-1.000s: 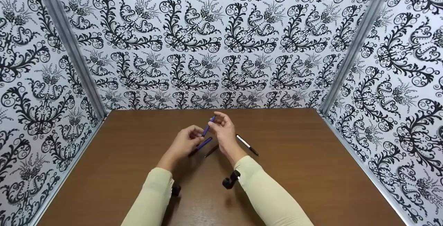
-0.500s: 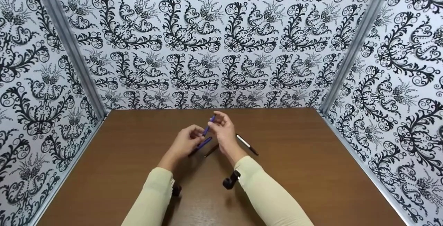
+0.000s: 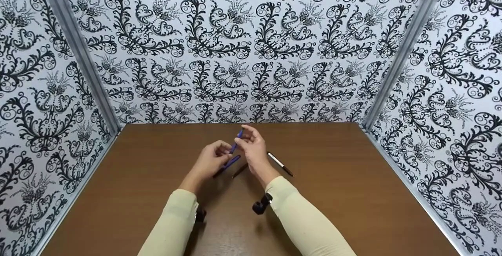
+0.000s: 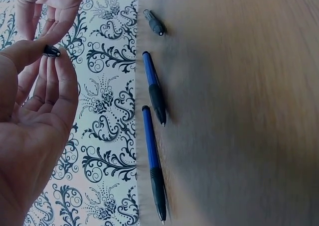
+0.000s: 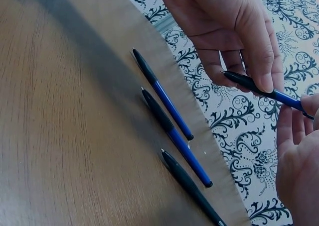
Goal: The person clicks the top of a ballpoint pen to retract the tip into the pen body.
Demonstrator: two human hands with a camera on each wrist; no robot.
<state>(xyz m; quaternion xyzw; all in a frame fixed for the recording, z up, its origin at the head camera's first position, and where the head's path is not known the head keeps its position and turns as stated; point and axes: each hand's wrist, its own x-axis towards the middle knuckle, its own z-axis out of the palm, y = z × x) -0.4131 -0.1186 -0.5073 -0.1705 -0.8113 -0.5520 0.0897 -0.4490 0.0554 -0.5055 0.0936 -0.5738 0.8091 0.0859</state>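
My left hand [image 3: 211, 160] and my right hand [image 3: 253, 148] hold one blue pen [image 3: 235, 142] between them above the table. In the right wrist view, the left thumb and fingers pinch the pen's black grip [image 5: 246, 81], with its tip pointing left. The right fingers [image 5: 296, 126] pinch the blue barrel near its other end. Seen from the left wrist, only the dark tip [image 4: 52, 51] shows between the left thumb and fingers. Two more blue pens, one nearer [image 4: 152, 161] and one farther [image 4: 153, 86], lie side by side on the table below the hands.
A black pen [image 5: 192, 186] lies beside the blue ones, partly hidden by the right hand in the head view. To its right rests a white pen with a black grip [image 3: 280, 164]. Patterned walls [image 3: 251, 52] border the brown wooden table [image 3: 333, 193].
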